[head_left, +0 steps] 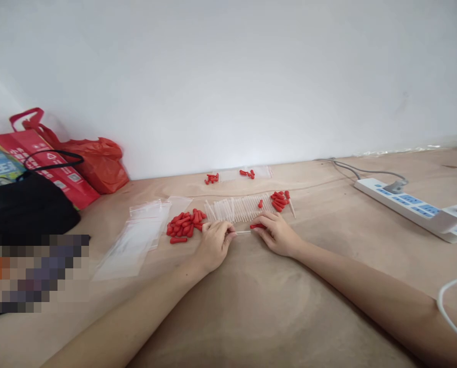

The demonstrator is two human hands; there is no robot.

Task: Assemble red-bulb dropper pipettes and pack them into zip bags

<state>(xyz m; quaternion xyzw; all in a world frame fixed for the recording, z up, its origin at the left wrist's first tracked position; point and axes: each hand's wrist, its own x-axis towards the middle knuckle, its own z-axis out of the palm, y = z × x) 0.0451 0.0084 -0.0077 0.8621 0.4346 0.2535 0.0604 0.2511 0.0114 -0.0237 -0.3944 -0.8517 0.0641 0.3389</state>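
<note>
Some clear bags [138, 232] lie left, then a heap of red bulbs [182, 223]. Left hand [214, 244]: fingertips closed on a tube [244, 233]. Tube points right, to a bulb [255, 226] pinched by the right hand [277, 235]; seating unclear. Step, judged: joining the two; next push calls for straight alignment.

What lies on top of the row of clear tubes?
A small red bulb lies on the row of clear tubes. Whatever the left hand covers at its near edge cannot be seen.
</note>
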